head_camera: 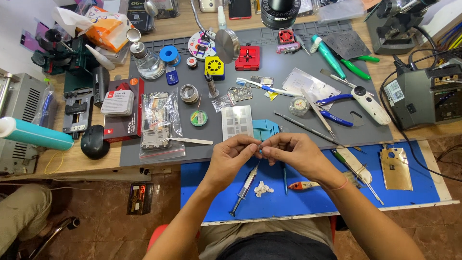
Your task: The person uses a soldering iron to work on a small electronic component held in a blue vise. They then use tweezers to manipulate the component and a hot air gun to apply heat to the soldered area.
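Note:
My left hand [232, 153] and my right hand [291, 150] meet above the front edge of the grey work mat [288, 72], fingertips pinched together on a tiny part [260, 146] that is too small to identify. Just below my hands, on the blue mat [423, 195], lie a syringe [244, 188], a crumpled white wad [262, 188] and a thin blue tool [284, 178]. A teal phone frame [265, 128] and a metal stencil plate [237, 122] lie just beyond my fingers.
Tweezers [190, 140] rest on a bagged phone board [160, 125] at left. Blue-handled pliers [332, 109], a toothbrush [262, 86], a red fixture [248, 57], solder spools [169, 54] and a glass bottle [147, 62] crowd the mat. A soldering station [426, 94] stands right, a gold back plate [395, 167] near it.

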